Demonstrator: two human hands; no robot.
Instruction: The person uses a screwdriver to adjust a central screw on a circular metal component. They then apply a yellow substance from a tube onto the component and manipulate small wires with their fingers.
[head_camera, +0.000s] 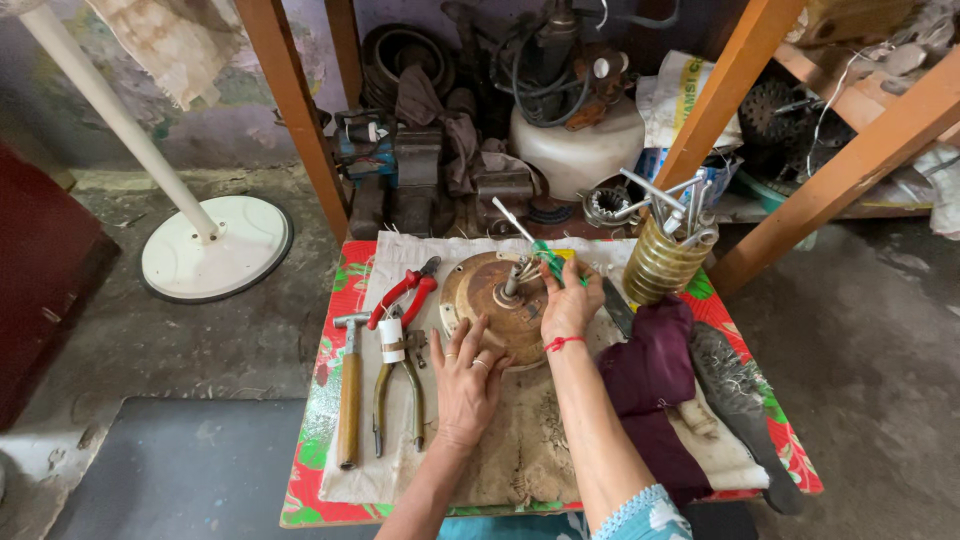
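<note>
On the cluttered tabletop (350, 480) mid-frame, left hand (466, 378) lies open steadying the motor housing (495, 300), right hand (570, 305) gripping the green screwdriver (545, 262), which could slip off.

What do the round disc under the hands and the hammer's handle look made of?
Round disc: likely metal, dull brownish and rust-stained, with a steel shaft at its centre. Hammer handle: apparently wood, tan and smooth, below a grey metal head.

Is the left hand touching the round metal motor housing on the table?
Touching. The head view shows the left hand lying flat with its fingers spread on the lower rim of the round metal motor housing, and no gap is visible between them.
</note>
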